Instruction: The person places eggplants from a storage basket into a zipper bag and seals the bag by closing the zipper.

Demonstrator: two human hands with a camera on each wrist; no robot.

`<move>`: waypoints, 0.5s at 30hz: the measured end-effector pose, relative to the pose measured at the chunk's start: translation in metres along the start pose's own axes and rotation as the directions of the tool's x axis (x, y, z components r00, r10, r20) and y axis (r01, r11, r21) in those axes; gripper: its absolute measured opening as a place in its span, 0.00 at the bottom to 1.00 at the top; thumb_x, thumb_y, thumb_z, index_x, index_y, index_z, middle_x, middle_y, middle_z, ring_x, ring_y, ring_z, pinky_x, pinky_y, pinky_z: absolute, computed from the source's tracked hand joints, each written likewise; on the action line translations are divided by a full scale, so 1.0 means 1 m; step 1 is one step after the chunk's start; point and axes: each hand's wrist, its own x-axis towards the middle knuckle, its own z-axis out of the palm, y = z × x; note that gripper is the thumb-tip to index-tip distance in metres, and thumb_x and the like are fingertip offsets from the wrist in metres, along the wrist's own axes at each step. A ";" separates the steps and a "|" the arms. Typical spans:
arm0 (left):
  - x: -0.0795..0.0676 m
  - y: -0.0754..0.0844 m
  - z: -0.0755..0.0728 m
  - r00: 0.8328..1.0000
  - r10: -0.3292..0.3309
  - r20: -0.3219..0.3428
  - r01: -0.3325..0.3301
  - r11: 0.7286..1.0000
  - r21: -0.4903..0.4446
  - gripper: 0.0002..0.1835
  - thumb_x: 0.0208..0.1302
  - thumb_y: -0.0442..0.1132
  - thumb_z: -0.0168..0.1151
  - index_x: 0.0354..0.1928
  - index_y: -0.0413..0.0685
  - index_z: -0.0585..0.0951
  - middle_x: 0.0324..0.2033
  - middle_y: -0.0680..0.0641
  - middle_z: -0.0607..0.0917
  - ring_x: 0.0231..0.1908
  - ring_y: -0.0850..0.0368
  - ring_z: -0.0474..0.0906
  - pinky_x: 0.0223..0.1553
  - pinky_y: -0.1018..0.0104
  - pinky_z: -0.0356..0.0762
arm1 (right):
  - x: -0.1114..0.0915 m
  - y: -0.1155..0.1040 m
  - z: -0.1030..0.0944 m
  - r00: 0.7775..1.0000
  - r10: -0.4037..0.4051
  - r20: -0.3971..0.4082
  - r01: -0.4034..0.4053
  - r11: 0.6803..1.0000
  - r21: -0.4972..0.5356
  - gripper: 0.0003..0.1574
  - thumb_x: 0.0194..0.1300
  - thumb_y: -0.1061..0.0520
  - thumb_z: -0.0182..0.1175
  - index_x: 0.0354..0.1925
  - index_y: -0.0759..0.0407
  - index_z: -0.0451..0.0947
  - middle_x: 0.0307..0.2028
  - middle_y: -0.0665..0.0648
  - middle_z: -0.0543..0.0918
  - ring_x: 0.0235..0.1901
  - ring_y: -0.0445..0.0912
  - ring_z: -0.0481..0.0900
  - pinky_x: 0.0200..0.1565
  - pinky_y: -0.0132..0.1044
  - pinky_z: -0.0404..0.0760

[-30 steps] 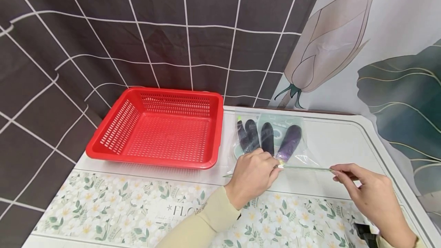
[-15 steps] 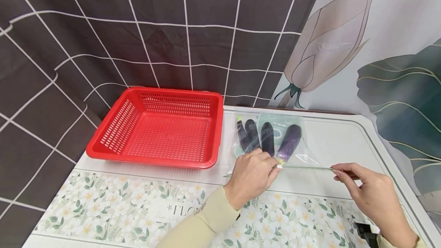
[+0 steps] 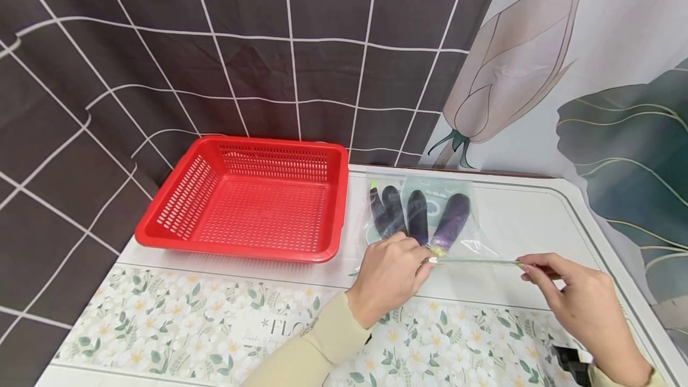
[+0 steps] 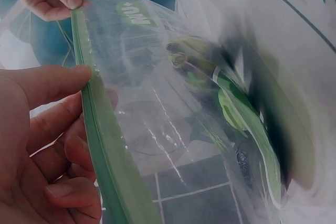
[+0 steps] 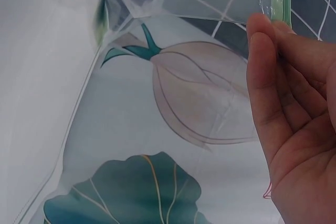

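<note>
A clear zip bag (image 3: pixel 478 237) with a green seal strip (image 4: pixel 100 124) along its mouth lies on the table. Inside it are several dark purple eggplants (image 3: pixel 417 211); their near ends are partly hidden behind my left hand (image 3: pixel 392 273). That hand pinches the strip near its middle, thumb on one face and fingers on the other. My right hand (image 3: pixel 570 291) pinches the strip's right-hand corner between thumb and fingertips, also seen in the right wrist view. Between both hands the strip is stretched straight. Whether the seal is closed cannot be told.
A red perforated plastic basket (image 3: pixel 240 251) stands at left, against the dark tiled-pattern wall covering (image 3: pixel 328 70). A flower-print table mat (image 3: pixel 188 327) covers the near side of the white table (image 3: pixel 527 208). A curtain (image 3: pixel 607 76) with large flowers and leaves hangs behind at right.
Left hand has slid very slightly leftward along the strip. The right hand keeps its pinch at the corner, and the basket and eggplants stay put.
</note>
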 end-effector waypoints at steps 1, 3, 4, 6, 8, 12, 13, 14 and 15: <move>0.000 0.000 0.000 1.000 0.000 0.000 0.000 1.000 0.000 0.06 0.58 0.48 0.61 0.33 0.61 0.86 0.25 0.63 0.82 0.26 0.67 0.71 0.24 0.76 0.73 | 0.000 0.000 0.000 1.000 0.002 0.000 -0.002 1.000 0.002 0.18 0.40 0.68 0.70 0.33 0.53 0.82 0.19 0.48 0.83 0.20 0.26 0.74 0.18 0.23 0.66; 0.000 0.000 0.000 1.000 0.000 -0.001 0.000 1.000 -0.002 0.06 0.58 0.47 0.61 0.33 0.61 0.86 0.25 0.62 0.81 0.26 0.67 0.71 0.24 0.75 0.73 | 0.000 0.000 0.000 1.000 0.003 0.001 -0.003 1.000 0.002 0.18 0.40 0.68 0.70 0.33 0.53 0.82 0.19 0.48 0.83 0.20 0.25 0.74 0.18 0.23 0.66; 0.000 0.000 0.000 1.000 0.000 -0.001 0.000 1.000 -0.003 0.06 0.58 0.47 0.61 0.33 0.61 0.86 0.25 0.62 0.81 0.26 0.67 0.71 0.24 0.75 0.73 | 0.000 0.000 0.000 1.000 0.003 0.000 -0.003 1.000 0.004 0.18 0.40 0.68 0.70 0.33 0.53 0.82 0.19 0.48 0.83 0.20 0.25 0.74 0.18 0.23 0.67; -0.001 -0.001 0.000 1.000 0.000 -0.002 0.000 1.000 -0.006 0.06 0.58 0.47 0.61 0.33 0.61 0.86 0.25 0.62 0.82 0.26 0.67 0.71 0.24 0.75 0.73 | 0.000 0.001 0.000 1.000 0.001 -0.001 -0.001 1.000 0.005 0.18 0.40 0.68 0.70 0.33 0.53 0.82 0.19 0.48 0.83 0.20 0.24 0.74 0.19 0.23 0.68; -0.001 -0.001 -0.001 1.000 0.001 -0.002 -0.001 1.000 -0.008 0.06 0.58 0.47 0.61 0.33 0.60 0.86 0.25 0.62 0.82 0.26 0.67 0.71 0.24 0.75 0.73 | 0.000 0.001 0.000 1.000 -0.003 -0.001 0.003 1.000 0.004 0.18 0.40 0.68 0.70 0.33 0.54 0.82 0.19 0.47 0.83 0.21 0.24 0.74 0.20 0.23 0.70; -0.003 -0.002 -0.001 1.000 0.000 0.001 0.000 1.000 -0.008 0.06 0.58 0.47 0.61 0.32 0.60 0.86 0.26 0.62 0.82 0.27 0.67 0.71 0.25 0.75 0.73 | 0.000 0.001 0.000 1.000 -0.004 0.000 0.004 1.000 -0.003 0.18 0.40 0.68 0.70 0.33 0.54 0.82 0.19 0.47 0.83 0.21 0.23 0.73 0.22 0.22 0.72; -0.003 -0.003 -0.001 1.000 0.000 0.001 0.000 1.000 -0.008 0.06 0.58 0.47 0.61 0.32 0.60 0.86 0.27 0.62 0.83 0.27 0.67 0.71 0.25 0.75 0.73 | 0.000 0.001 0.000 1.000 -0.004 0.001 0.004 1.000 -0.003 0.17 0.40 0.68 0.70 0.33 0.55 0.82 0.19 0.47 0.83 0.21 0.23 0.73 0.22 0.21 0.72; -0.004 -0.003 -0.001 1.000 0.000 0.000 0.000 1.000 -0.006 0.06 0.58 0.47 0.61 0.32 0.60 0.86 0.27 0.62 0.83 0.27 0.67 0.71 0.25 0.76 0.73 | 0.000 0.001 0.000 1.000 -0.004 0.002 0.004 1.000 -0.004 0.17 0.40 0.68 0.70 0.33 0.55 0.82 0.19 0.47 0.82 0.21 0.23 0.73 0.22 0.21 0.72; -0.005 -0.003 -0.001 1.000 0.000 -0.001 0.000 1.000 -0.006 0.06 0.58 0.47 0.62 0.32 0.60 0.86 0.27 0.62 0.83 0.26 0.67 0.71 0.25 0.76 0.73 | 0.000 0.001 0.000 1.000 -0.003 0.002 0.003 1.000 -0.005 0.17 0.40 0.68 0.70 0.33 0.55 0.82 0.19 0.47 0.82 0.21 0.23 0.72 0.22 0.21 0.72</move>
